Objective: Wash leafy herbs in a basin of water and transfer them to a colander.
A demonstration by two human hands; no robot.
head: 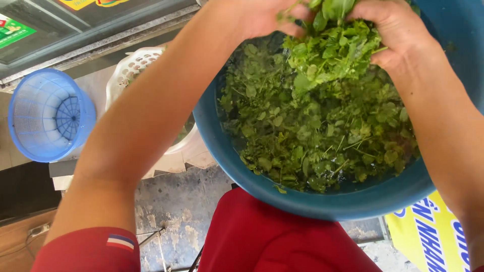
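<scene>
Red cloth of the person's lap (282, 242) is filling the near edge, with a red sleeve (91, 249) showing at the near left and a yellow sign (428, 236) lying at the near right on the worn concrete floor (176, 206). Just beyond the lap, a big blue basin (242, 166) is holding water and a thick layer of loose green leaves (317, 136) floating across it. Both forearms are reaching over the basin toward its far side. There the left hand (262, 17) and the right hand (393, 30) are closing around a bunch of leaves (330, 50), fingers curled into it from either side, and are lifting it just above the floating layer, with stems trailing down. To the left of the basin, partly hidden by the left arm, a white plastic basket (136, 65) is sitting on the floor, and farther left a blue plastic basket (50, 116) is standing on its own, well apart from the basin.
</scene>
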